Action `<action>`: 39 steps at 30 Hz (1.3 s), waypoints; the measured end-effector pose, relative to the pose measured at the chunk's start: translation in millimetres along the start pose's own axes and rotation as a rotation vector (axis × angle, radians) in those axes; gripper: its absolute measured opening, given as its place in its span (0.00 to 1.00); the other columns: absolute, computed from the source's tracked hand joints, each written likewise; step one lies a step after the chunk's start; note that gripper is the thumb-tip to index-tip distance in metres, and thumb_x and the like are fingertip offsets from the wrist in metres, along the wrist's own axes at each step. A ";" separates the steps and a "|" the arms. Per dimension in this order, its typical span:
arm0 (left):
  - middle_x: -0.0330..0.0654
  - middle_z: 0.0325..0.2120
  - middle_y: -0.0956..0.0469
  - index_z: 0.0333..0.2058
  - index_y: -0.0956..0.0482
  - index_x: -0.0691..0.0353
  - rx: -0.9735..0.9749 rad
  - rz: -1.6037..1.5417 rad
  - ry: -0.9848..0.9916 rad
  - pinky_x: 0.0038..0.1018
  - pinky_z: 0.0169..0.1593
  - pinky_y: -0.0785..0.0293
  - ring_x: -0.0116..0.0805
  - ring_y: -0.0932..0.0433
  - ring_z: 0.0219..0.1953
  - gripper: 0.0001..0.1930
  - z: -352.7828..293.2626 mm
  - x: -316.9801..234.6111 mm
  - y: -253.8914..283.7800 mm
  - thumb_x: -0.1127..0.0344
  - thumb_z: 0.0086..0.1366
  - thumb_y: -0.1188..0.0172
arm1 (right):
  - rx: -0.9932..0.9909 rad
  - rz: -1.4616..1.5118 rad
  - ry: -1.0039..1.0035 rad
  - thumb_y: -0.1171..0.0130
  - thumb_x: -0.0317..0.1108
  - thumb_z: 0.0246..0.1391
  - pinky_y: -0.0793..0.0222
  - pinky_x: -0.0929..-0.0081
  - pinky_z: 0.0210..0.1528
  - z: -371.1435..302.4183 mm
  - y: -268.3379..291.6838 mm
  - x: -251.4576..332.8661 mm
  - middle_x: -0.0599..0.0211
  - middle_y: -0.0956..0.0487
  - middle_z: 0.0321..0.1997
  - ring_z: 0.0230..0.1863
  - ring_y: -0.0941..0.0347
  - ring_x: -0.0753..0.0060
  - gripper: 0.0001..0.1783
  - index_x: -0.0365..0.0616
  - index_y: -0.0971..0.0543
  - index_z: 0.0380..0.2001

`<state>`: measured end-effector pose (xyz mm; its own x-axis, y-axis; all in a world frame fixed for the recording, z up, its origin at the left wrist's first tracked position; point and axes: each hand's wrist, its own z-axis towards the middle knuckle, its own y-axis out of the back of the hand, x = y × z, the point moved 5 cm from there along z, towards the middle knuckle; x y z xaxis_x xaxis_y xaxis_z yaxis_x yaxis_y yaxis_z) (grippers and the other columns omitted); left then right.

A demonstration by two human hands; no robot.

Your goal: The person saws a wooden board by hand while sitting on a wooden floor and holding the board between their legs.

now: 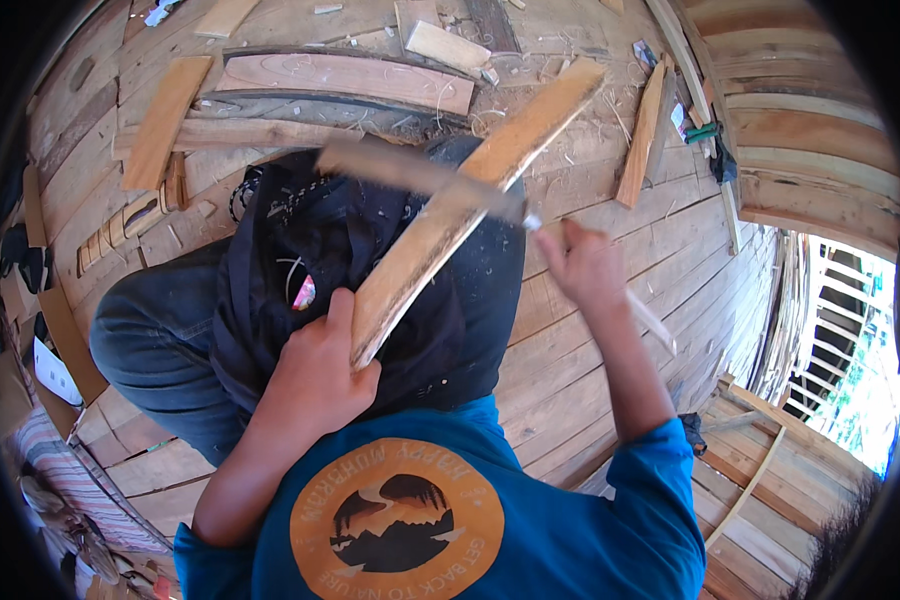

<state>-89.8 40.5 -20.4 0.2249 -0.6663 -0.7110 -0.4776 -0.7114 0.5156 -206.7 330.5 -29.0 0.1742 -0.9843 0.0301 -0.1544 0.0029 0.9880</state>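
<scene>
Well, the left hand (315,365) is gripping the near end of a long plank (420,252), one digit along its left edge and another coming round at the near end, so the wood sits between them; the remaining fingers are hidden. From that grip the plank slants away to the far right, with a dark, rough streak down its right edge.

The right hand (592,265) is to the right of the plank, apart from it, fingers curled round the base of a long blade (390,172). The blade points left and crosses over the plank, well beyond the left fingers; it is blurred, and I can't tell whether it touches the wood. A pale strip (652,322) shows just past the right wrist; whether it belongs to the tool isn't clear.

Beneath the plank, dark cloth (290,225) covers the lap, over dark trousers (165,325). Nearer is the blue shirt (560,510). Around lies the board floor (675,215), strewn with shavings at the far side, where a wide pinkish board (350,78) lies; another board (170,120) rests far left.
</scene>
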 end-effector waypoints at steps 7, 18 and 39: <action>0.66 0.27 0.26 0.42 0.40 0.67 0.028 -0.050 0.041 0.50 0.40 0.29 0.68 0.26 0.35 0.21 3.5 -0.7 1.3 0.73 0.50 0.43 | -0.006 0.067 0.049 0.50 0.62 0.58 0.29 0.54 0.24 -5.4 13.1 19.8 0.50 0.26 0.14 0.20 0.25 0.44 0.33 0.40 0.25 0.18; 0.63 0.26 0.25 0.44 0.39 0.68 0.020 -0.024 0.019 0.48 0.39 0.26 0.65 0.23 0.32 0.23 6.1 1.7 -0.7 0.70 0.50 0.40 | 0.025 0.110 0.015 0.49 0.63 0.57 0.29 0.53 0.24 5.8 11.3 10.7 0.49 0.26 0.14 0.21 0.25 0.43 0.34 0.40 0.26 0.17; 0.66 0.25 0.26 0.42 0.40 0.68 0.041 -0.093 0.025 0.49 0.38 0.27 0.67 0.24 0.33 0.21 8.7 1.0 2.1 0.72 0.50 0.42 | -0.064 0.016 -0.036 0.50 0.62 0.58 0.29 0.53 0.25 30.1 3.5 -23.5 0.49 0.26 0.14 0.21 0.24 0.44 0.33 0.40 0.25 0.19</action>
<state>-97.9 40.3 -24.2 0.2904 -0.6039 -0.7423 -0.4880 -0.7607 0.4280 -240.6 348.3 -30.9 0.1370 -0.9897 0.0416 -0.0944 0.0287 0.9951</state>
